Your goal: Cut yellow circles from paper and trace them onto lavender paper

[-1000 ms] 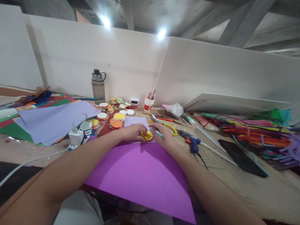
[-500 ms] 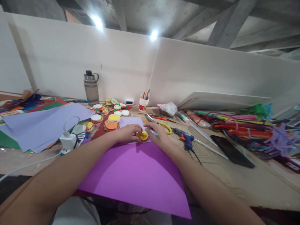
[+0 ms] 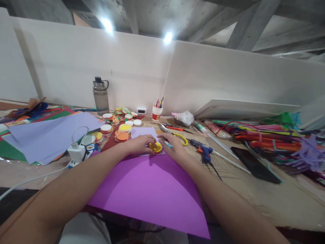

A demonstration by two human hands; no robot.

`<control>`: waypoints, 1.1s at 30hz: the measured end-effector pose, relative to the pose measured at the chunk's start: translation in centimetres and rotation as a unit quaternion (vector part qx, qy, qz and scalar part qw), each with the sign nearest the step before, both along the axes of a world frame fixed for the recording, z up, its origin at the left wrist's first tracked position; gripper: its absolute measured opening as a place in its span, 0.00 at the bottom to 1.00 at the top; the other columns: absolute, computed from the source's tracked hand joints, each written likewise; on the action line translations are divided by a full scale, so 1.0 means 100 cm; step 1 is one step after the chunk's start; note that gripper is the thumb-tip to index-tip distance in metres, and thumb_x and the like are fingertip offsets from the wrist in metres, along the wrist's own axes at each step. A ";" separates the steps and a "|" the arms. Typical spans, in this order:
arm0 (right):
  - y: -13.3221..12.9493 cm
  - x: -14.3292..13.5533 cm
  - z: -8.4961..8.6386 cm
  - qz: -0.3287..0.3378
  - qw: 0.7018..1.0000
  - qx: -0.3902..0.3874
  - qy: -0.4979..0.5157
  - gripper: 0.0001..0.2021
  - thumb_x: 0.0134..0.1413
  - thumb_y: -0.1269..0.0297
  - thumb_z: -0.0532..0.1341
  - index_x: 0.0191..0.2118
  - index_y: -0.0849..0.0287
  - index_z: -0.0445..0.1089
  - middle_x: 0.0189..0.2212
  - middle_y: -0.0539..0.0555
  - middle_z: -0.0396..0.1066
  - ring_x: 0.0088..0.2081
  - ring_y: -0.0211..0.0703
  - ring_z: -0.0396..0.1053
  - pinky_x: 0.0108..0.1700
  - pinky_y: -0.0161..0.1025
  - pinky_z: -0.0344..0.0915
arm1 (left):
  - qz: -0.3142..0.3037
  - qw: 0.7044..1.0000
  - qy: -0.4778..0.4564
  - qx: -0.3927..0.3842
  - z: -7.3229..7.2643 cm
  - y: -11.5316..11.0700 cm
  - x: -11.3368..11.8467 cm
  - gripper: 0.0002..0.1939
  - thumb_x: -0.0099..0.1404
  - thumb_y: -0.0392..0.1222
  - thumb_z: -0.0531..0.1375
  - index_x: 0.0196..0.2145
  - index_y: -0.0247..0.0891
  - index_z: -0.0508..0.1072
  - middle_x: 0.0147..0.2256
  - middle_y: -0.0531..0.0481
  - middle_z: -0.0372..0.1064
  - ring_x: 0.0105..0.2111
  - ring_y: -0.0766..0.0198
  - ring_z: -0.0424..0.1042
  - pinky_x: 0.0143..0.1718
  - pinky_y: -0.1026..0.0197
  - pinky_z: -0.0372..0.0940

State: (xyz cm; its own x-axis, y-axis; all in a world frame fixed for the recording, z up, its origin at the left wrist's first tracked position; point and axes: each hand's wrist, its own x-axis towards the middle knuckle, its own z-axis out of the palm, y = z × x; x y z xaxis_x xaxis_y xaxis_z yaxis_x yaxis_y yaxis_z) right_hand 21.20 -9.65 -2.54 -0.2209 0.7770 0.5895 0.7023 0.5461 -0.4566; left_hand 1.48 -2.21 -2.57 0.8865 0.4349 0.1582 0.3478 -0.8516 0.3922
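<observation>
My left hand (image 3: pixel 142 143) rests on a small pale purple sheet (image 3: pixel 143 131), its curled fingers and thumb gripping a round yellow disc (image 3: pixel 157 147). To its right my right hand (image 3: pixel 176 145) is closed around a pen (image 3: pixel 167 143) with a white and teal barrel; the tip is hard to make out. The fingertips of my right hand lie close to the disc's upper right edge. Under my wrists a large bright purple sheet (image 3: pixel 152 189) spreads toward me and hangs past the table edge. Yellow-handled scissors (image 3: pixel 181 138) lie just beyond my right hand.
Left of the small sheet stand round lidded discs, one orange (image 3: pixel 122 136). Behind them is a water bottle (image 3: pixel 101 98). A pencil cup (image 3: pixel 156 113) stands at the back. On the right lie a blue glue gun (image 3: pixel 205 153), a phone (image 3: pixel 254 164) and colourful pipe cleaners (image 3: pixel 264 144).
The whole view has shifted slightly, so things appear a little further right. Both hands keep nearly the same pose at the yellow disc.
</observation>
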 end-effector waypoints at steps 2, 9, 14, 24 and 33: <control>0.000 0.000 0.000 0.002 1.000 0.002 -0.001 0.11 0.60 0.62 0.55 0.41 0.57 0.73 0.41 0.57 0.77 0.43 0.48 0.74 0.47 0.45 0.67 | 0.001 1.000 0.002 -0.003 0.000 0.000 0.000 0.14 0.61 0.45 0.62 0.43 0.36 0.74 0.49 0.43 0.68 0.49 0.58 0.68 0.52 0.58 0.61; 0.000 -0.001 0.000 0.004 1.000 0.005 0.000 0.12 0.60 0.63 0.55 0.42 0.56 0.74 0.40 0.57 0.77 0.42 0.48 0.74 0.47 0.46 0.68 | -0.006 1.000 -0.007 -0.005 -0.001 0.001 0.000 0.13 0.62 0.45 0.62 0.43 0.37 0.74 0.48 0.43 0.68 0.49 0.59 0.68 0.52 0.58 0.61; 0.000 0.000 0.000 0.000 1.000 -0.005 -0.002 0.12 0.60 0.63 0.55 0.42 0.55 0.74 0.40 0.57 0.77 0.43 0.49 0.74 0.47 0.45 0.68 | -0.007 1.000 -0.004 -0.002 -0.002 0.002 0.000 0.13 0.62 0.45 0.62 0.43 0.37 0.74 0.48 0.44 0.69 0.48 0.59 0.68 0.51 0.58 0.61; 0.000 0.000 -0.001 0.002 1.000 -0.012 -0.002 0.11 0.60 0.63 0.55 0.41 0.55 0.74 0.40 0.57 0.77 0.42 0.49 0.74 0.46 0.45 0.68 | -0.008 1.000 -0.005 -0.008 -0.002 0.001 -0.001 0.13 0.62 0.45 0.62 0.42 0.37 0.74 0.48 0.44 0.69 0.49 0.59 0.68 0.51 0.58 0.61; -0.001 -0.001 0.000 0.000 1.000 -0.012 0.002 0.11 0.60 0.63 0.55 0.41 0.55 0.74 0.41 0.57 0.77 0.42 0.49 0.74 0.47 0.46 0.67 | -0.019 1.000 -0.019 -0.009 -0.004 0.003 -0.001 0.12 0.62 0.45 0.62 0.41 0.37 0.74 0.49 0.43 0.68 0.50 0.59 0.68 0.53 0.57 0.60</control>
